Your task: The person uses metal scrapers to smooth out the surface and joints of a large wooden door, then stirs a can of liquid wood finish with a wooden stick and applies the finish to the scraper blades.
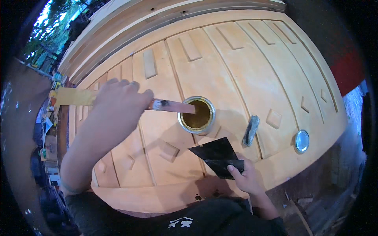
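Note:
My left hand is wrapped round a long flat wooden stick, held almost level. Its narrower, stained end dips into an open metal can with a thick brownish-yellow substance inside. The stick's wider pale end juts out to the left past my fist. Lower right of the can, my right hand grips thin, stiff black sheets, thumb on top. Whether these are two pieces or a single folded one, I cannot tell.
A large pale wooden door panel with grooves and raised diamonds lies under everything. A crumpled silver-grey tube and a round metal lid rest on its right side. More stacked wooden panels stand behind; assorted clutter lines the left.

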